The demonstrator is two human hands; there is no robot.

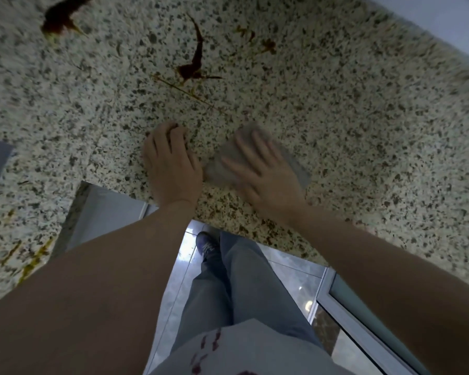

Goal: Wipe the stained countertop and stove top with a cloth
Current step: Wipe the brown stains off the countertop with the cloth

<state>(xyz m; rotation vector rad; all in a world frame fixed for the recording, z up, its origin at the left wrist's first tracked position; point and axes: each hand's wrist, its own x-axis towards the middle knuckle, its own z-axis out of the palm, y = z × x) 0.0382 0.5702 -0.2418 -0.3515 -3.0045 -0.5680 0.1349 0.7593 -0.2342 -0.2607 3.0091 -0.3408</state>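
Speckled granite countertop (pixel 336 109) fills most of the view, pale with dark flecks, and it carries several stains: a dark brown smear (pixel 61 17) at the far left, a long reddish-brown streak (pixel 194 58) near the middle that ends in a blot, and smaller brownish marks (pixel 267 46) to its right. Yellowish streaks (pixel 34 262) show on the near left part of the counter. The right hand (pixel 263 171) lies flat on a grey cloth (pixel 290 161), fingers straight and slightly spread, pressing it onto the stone close to the near edge; the hand and cloth look blurred. The left hand (pixel 171 161) rests on the bare counter just beside the cloth, its fingers close together and bent at the tips against the surface. Both stains in the middle lie well beyond the cloth. Below the counter edge, the person's grey trousers (pixel 244 282), a dark shoe (pixel 206 246) and a glossy tiled floor (pixel 290 280) are visible.
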